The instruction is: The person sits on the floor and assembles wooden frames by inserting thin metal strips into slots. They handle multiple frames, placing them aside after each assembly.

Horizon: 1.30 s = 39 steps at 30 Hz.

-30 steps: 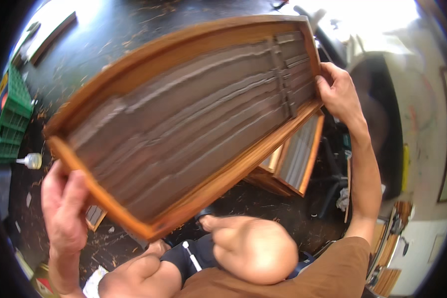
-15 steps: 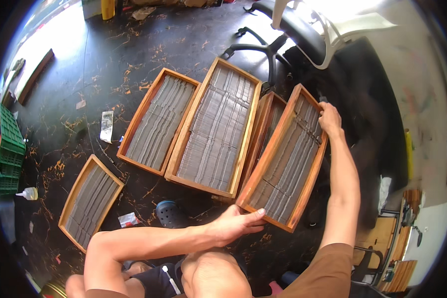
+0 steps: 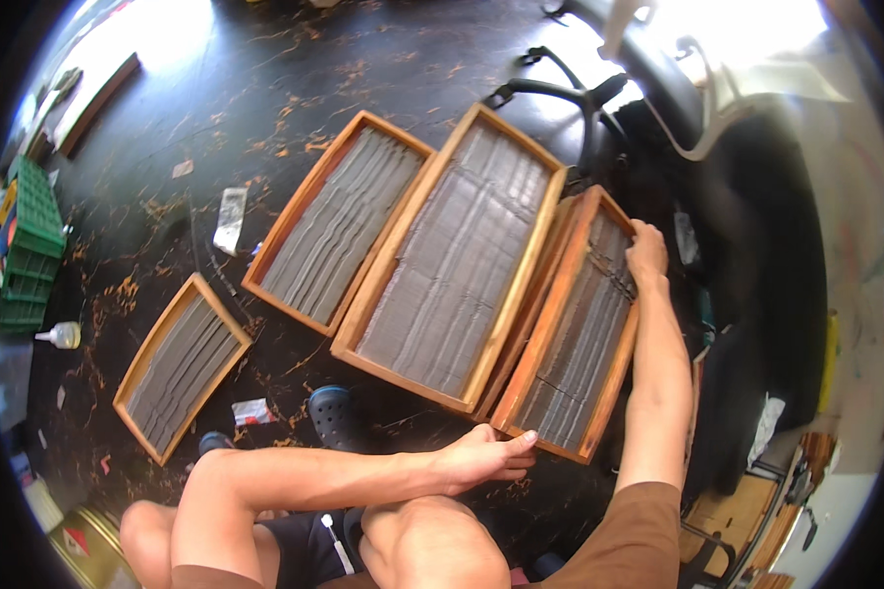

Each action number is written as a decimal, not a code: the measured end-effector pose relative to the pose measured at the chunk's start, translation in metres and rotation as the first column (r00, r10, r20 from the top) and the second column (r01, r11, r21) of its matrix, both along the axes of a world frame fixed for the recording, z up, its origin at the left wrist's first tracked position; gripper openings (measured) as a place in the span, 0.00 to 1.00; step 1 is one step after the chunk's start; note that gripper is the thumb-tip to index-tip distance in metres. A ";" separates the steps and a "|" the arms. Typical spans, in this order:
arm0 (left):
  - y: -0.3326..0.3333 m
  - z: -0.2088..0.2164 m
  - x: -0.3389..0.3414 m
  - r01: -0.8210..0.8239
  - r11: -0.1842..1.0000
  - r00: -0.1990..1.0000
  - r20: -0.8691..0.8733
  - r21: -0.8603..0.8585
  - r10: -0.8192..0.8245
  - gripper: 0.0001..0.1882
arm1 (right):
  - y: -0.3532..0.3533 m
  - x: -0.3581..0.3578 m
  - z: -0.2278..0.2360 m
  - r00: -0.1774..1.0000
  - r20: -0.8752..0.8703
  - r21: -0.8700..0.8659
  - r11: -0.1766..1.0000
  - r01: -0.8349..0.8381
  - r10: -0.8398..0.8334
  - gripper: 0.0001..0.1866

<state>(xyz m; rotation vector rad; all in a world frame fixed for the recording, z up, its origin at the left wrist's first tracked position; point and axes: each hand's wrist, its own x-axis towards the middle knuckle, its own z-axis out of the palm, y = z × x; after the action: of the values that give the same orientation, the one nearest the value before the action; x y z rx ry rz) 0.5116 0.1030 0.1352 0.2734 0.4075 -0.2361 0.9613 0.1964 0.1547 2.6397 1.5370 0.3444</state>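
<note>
A long wooden tray (image 3: 532,393) packed with rows of thin grey metal strips (image 3: 578,348) is between my hands. My right hand (image 3: 646,253) is closed round its far right corner. My left hand (image 3: 483,461) is at its near end, the thumb along the edge and the fingers curled low. Under its left side shows part of another wooden tray (image 3: 532,316), mostly covered. Beside that lies a larger wooden tray (image 3: 403,257) full of strips, and a narrower wooden tray (image 3: 295,198) adjoins it on the left.
A small wooden tray (image 3: 234,327) of strips lies at the left, near a white packet (image 3: 230,221). Beyond are a green crate (image 3: 31,245) and a small bottle (image 3: 61,336). A wheeled chair base (image 3: 584,98) stands behind the trays. A dark clog (image 3: 336,417) is near my knees.
The tray in my hands has shifted left and now covers more of the tray beneath it. Both hands have moved with it. The whole view has shifted a little.
</note>
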 end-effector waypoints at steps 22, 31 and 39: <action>0.194 0.033 -0.545 0.260 0.003 0.246 -0.069 0.966 0.967 0.13 | 0.157 -0.377 0.086 0.616 -0.350 0.203 0.699 -0.686 0.706 0.19; 0.074 -0.151 -0.550 0.503 0.116 0.042 -0.158 0.857 0.986 0.11 | 0.159 -0.666 -0.051 0.318 -0.622 -0.323 0.136 -0.937 0.715 0.11; 0.039 -0.193 -0.522 0.608 -0.124 0.460 -0.221 0.784 0.860 0.45 | 0.072 -0.755 -0.192 0.164 -0.747 -0.127 0.103 -0.986 0.644 0.46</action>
<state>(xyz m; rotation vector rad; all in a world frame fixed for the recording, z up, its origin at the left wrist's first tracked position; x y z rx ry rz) -0.0101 0.1423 -0.0582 1.8644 1.8475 0.4647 0.2067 0.2682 -0.0374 0.9461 2.6523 -0.8638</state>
